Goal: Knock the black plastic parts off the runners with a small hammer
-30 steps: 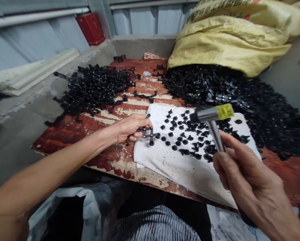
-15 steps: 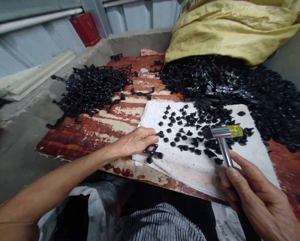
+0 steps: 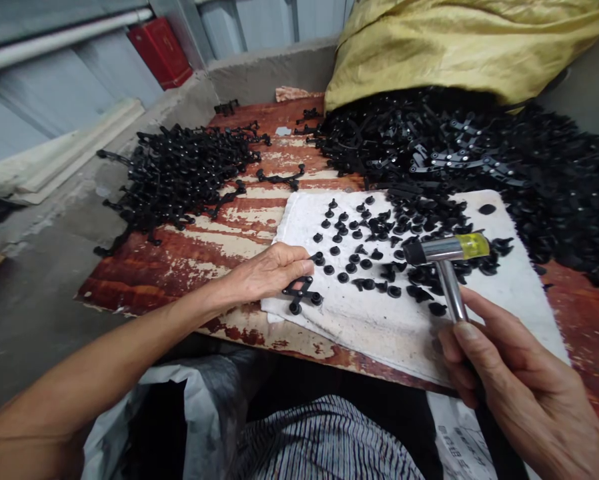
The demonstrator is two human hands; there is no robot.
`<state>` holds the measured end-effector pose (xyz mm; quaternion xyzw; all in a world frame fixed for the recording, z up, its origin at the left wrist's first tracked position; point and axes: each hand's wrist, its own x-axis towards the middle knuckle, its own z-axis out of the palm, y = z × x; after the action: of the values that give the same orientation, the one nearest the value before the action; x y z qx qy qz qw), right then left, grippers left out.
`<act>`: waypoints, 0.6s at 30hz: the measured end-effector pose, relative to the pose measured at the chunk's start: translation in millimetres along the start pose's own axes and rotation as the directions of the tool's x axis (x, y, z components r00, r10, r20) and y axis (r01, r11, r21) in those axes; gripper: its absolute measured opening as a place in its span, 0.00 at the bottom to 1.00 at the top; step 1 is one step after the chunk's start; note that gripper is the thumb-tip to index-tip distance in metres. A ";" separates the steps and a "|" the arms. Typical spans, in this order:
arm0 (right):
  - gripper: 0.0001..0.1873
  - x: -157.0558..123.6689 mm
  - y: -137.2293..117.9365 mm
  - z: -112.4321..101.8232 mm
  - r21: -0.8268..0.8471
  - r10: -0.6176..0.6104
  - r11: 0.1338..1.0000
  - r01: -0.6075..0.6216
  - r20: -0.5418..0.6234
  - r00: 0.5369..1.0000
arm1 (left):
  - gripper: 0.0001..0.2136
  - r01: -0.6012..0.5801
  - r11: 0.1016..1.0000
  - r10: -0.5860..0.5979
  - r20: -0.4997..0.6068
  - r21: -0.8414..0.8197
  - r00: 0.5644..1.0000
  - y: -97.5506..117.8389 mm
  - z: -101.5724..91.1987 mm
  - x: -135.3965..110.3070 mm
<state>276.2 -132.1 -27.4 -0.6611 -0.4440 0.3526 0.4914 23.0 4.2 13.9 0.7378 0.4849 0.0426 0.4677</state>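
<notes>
The linkage point(image 3: 301, 293) is at the near left edge of the cloth point(image 3: 369, 323), pinched by the left hand point(image 3: 274, 270); a slack pinch could let it fold. The right hand point(image 3: 509, 360) grips the hammer point(image 3: 439, 251); a stray swing could bruise left fingers or scatter caps point(image 3: 366, 264).

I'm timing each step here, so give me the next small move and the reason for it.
Probably bring the hammer left, its black end over the black linkage, for a light tap: the left hand holds that linkage at the white cloth's left edge, while the right hand grips the hammer off to the right, black end pointing left.
</notes>
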 end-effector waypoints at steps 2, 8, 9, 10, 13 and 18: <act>0.25 0.1 -0.5 -0.1 -0.004 0.007 1.000 -0.007 0.002 1.000 | 0.14 -0.003 1.000 0.003 -0.002 0.006 1.000 -0.4 -0.1 0.3; 0.28 0.7 -1.1 0.5 0.003 0.024 1.000 -0.024 -0.010 1.000 | 0.14 -0.002 1.000 0.002 -0.005 0.017 1.000 -0.2 -0.7 1.5; 0.28 0.7 -0.9 0.4 0.002 0.027 1.000 -0.027 -0.011 1.000 | 0.14 0.001 1.000 -0.001 -0.006 0.019 1.000 0.3 -0.7 1.6; 0.28 0.7 -0.6 0.3 -0.001 0.028 1.000 -0.028 -0.015 0.999 | 0.14 0.005 1.000 -0.005 -0.007 0.025 1.000 1.0 -0.8 1.7; 0.27 1.4 0.5 -0.3 -0.009 0.013 1.000 -0.013 -0.011 1.000 | 0.14 0.019 0.998 -0.018 -0.018 0.059 1.000 3.4 -1.2 1.9; 0.22 4.5 -0.9 -1.0 -0.190 -0.190 0.962 0.198 0.060 0.980 | 0.15 -0.016 0.989 0.021 -0.037 0.144 0.999 3.9 -2.8 4.6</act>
<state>278.5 -128.1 -26.4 -0.6520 -0.5490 0.2710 0.4473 26.6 9.2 16.5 0.7730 0.4888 0.0260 0.4035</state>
